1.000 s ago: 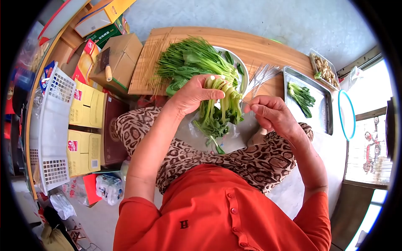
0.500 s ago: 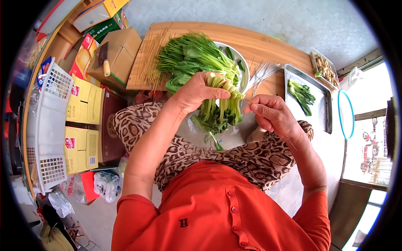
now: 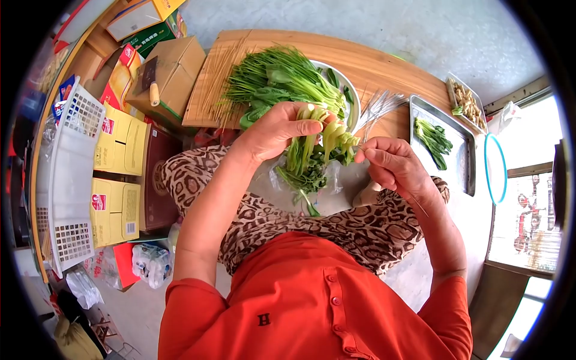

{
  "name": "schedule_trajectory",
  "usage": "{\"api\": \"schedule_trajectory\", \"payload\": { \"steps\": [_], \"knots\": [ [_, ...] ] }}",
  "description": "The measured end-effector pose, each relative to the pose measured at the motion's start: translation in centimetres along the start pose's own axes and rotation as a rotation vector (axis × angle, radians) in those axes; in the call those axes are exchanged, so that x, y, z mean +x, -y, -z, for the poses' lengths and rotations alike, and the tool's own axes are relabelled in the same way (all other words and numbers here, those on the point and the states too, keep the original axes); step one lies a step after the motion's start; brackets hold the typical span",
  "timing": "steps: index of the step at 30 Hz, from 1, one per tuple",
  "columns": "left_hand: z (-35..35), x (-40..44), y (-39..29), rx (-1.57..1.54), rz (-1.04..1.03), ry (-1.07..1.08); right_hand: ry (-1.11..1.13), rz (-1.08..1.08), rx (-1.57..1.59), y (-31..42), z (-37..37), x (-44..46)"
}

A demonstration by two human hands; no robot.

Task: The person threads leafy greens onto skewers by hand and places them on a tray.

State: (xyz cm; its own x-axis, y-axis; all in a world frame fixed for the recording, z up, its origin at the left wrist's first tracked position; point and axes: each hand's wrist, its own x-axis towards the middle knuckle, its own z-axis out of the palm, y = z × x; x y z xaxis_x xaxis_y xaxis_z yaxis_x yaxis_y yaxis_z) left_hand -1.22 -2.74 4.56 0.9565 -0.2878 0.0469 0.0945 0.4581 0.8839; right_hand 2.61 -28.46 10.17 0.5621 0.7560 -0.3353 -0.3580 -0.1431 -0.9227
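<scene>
Leafy greens (image 3: pixel 309 159) are dangling between the two hands: left hand (image 3: pixel 281 129)'s curled snug around their top end, right hand (image 3: pixel 390 163)'s pinched tight on a thin skewer (image 3: pixel 422 207), right beside them.

At the top of the frame, we see a mottled blue-gray surface (image 3: pixel 390 27); upper center, 1 wooden table (image 3: pixel 375 66); right, a bright window (image 3: pixel 523 216); left, wooden shelving (image 3: pixel 101 51); lower left, gray floor (image 3: pixel 133 306).

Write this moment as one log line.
left grip: holding leafy-green stalks | right grip: pinching thin metal skewer at stalks' right side | metal tray: leafy greens inside
</scene>
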Motion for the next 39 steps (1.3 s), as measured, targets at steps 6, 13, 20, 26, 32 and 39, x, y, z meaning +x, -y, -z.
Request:
{"api": "schedule_trajectory", "payload": {
  "steps": [6,13,20,26,32,39],
  "knots": [
    [-0.2,0.1,0.1,0.033,0.025,0.081,0.013,-0.001,-0.009,-0.1,-0.5,0.3],
    [-1.3,0.4,0.3,0.077,-0.013,0.061,0.019,-0.032,0.062,0.3,-0.8,0.5],
    [-1.5,0.5,0.9,0.079,0.022,0.016,0.030,-0.016,0.043,-0.2,-1.0,0.7],
    [-1.7,0.4,1.4,0.115,0.033,-0.025,0.005,-0.050,0.018,-0.7,-1.1,0.9],
    [-1.6,0.4,1.5,0.064,0.007,-0.024,0.018,-0.025,0.046,-0.9,-0.5,1.0],
    [-1.2,0.4,1.4,0.057,0.041,0.016,0.044,-0.035,0.066,-0.9,-0.4,0.8]
  ]
}}
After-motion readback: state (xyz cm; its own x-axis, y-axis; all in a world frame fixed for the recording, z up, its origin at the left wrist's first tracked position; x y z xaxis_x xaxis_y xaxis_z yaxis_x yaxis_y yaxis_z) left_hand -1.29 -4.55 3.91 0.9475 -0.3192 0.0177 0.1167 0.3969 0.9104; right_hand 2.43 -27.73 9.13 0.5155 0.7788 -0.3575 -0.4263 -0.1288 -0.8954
